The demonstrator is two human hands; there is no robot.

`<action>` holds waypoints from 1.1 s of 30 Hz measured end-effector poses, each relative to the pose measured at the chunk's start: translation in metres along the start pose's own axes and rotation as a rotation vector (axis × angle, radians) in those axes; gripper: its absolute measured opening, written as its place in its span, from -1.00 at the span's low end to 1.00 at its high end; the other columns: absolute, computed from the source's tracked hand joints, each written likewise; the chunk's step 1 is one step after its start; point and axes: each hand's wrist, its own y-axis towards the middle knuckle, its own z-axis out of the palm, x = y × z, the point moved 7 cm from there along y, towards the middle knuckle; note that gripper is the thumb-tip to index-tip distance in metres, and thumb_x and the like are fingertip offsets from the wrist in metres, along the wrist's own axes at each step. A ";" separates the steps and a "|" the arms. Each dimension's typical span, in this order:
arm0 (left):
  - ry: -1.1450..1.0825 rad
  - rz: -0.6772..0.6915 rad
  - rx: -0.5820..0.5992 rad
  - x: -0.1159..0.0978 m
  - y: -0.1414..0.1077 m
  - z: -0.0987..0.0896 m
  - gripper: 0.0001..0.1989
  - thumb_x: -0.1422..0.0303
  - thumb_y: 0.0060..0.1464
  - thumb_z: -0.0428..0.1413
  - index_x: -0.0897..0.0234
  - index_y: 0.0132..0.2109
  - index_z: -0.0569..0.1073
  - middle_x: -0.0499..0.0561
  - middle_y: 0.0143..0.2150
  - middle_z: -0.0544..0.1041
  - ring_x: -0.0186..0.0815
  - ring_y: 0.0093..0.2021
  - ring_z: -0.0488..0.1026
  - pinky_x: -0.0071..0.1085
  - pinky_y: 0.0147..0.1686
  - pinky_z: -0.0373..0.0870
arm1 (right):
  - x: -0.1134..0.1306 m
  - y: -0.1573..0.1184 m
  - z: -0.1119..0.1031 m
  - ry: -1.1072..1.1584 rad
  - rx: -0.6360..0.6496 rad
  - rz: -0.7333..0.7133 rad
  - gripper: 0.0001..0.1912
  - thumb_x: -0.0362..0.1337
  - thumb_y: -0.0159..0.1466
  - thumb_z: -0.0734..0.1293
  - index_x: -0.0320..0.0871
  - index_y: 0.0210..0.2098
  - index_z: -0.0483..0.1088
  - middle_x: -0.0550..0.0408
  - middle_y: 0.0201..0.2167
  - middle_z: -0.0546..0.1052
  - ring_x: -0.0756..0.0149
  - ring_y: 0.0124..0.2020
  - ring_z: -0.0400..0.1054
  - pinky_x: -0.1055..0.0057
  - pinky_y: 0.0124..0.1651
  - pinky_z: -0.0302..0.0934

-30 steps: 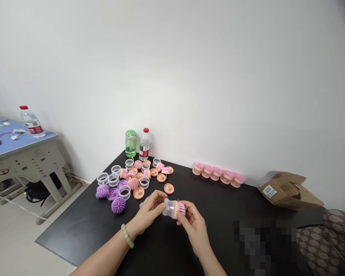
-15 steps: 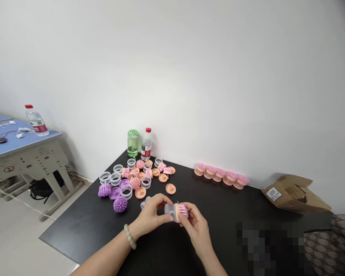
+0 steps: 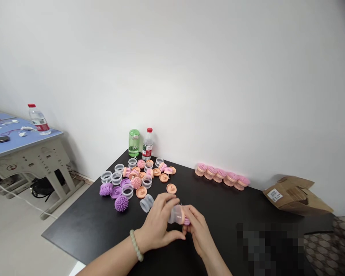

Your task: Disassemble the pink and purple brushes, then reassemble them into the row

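Observation:
My right hand (image 3: pixel 199 230) is closed round the pink bristle end of a brush piece whose clear cup (image 3: pixel 176 214) points left. My left hand (image 3: pixel 158 222), with a beaded bracelet at the wrist, lies beside the cup, thumb and fingers spread apart around it. Another clear cup (image 3: pixel 146 203) rests on its side on the black table just behind my left hand. A loose orange disc (image 3: pixel 171 188) lies beyond the hands. Further left are clear rings (image 3: pixel 127 191), purple spiky heads (image 3: pixel 121 204) and pink bristle heads (image 3: pixel 136 183).
Several pink brushes (image 3: pixel 219 175) stand in a row by the wall. A green bottle (image 3: pixel 133 143) and a water bottle (image 3: pixel 147 145) are at the back. A brown paper bag (image 3: pixel 299 195) sits at the right. A blue table (image 3: pixel 25 140) stands at the far left.
My left hand has opened from its pinch on the clear cup and moved a little right. The held piece has tilted down to the right.

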 end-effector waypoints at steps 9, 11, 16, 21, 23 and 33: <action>-0.115 -0.302 0.059 0.028 0.005 -0.004 -0.76 0.26 0.10 0.25 0.27 -0.15 0.43 0.04 -0.20 0.48 -0.16 -0.18 0.40 -0.27 -0.18 0.34 | 0.014 0.000 -0.007 -0.253 -0.013 -0.206 -0.59 0.05 0.16 0.45 -0.16 -0.24 0.46 0.09 -0.42 0.50 0.35 -0.47 0.33 0.49 -0.54 0.24; -0.099 -0.226 0.046 0.024 0.007 -0.004 -0.71 0.24 0.06 0.29 0.27 -0.16 0.41 0.06 -0.18 0.47 -0.16 -0.17 0.38 -0.26 -0.17 0.33 | 0.013 0.001 -0.008 -0.280 -0.006 -0.213 -0.60 0.04 0.17 0.43 -0.15 -0.21 0.45 0.07 -0.39 0.51 0.33 -0.47 0.35 0.49 -0.55 0.25; 0.026 -0.151 0.111 0.021 0.004 0.005 -0.69 0.36 0.09 0.25 0.25 -0.04 0.39 0.10 -0.11 0.47 -0.11 -0.10 0.34 -0.20 -0.12 0.33 | 0.012 -0.002 -0.008 -0.453 -0.082 -0.313 -0.63 -0.05 0.08 0.49 -0.12 -0.22 0.45 0.05 -0.33 0.52 0.24 -0.39 0.43 0.41 -0.46 0.38; -0.068 -0.273 0.093 0.036 0.005 -0.004 -0.59 0.41 0.02 0.26 0.17 0.03 0.40 0.06 -0.09 0.46 -0.09 -0.08 0.36 -0.17 -0.07 0.33 | 0.010 0.011 -0.004 -0.458 -0.031 -0.386 -0.49 -0.04 0.20 0.38 -0.10 0.07 0.33 -0.01 -0.20 0.51 0.17 -0.23 0.47 0.35 -0.36 0.46; -0.246 -0.390 -0.040 0.051 0.005 -0.015 -0.54 0.41 -0.04 0.29 0.18 0.03 0.38 0.06 -0.04 0.44 -0.09 -0.03 0.38 -0.16 0.00 0.32 | 0.010 0.029 -0.008 -0.528 -0.072 -0.385 -0.49 -0.01 0.24 0.29 -0.13 0.10 0.30 -0.05 -0.16 0.50 0.14 -0.18 0.47 0.31 -0.34 0.47; -0.720 -0.595 -0.263 0.076 0.000 -0.025 -0.44 0.31 -0.24 0.41 0.21 -0.08 0.35 -0.07 -0.19 0.42 -0.31 -0.24 0.37 -0.44 -0.27 0.31 | 0.006 0.097 0.002 -0.888 -0.242 -0.446 -0.65 -0.25 0.00 0.44 -0.08 -0.18 0.48 -0.13 -0.12 0.53 -0.13 0.03 0.36 0.09 -0.03 0.32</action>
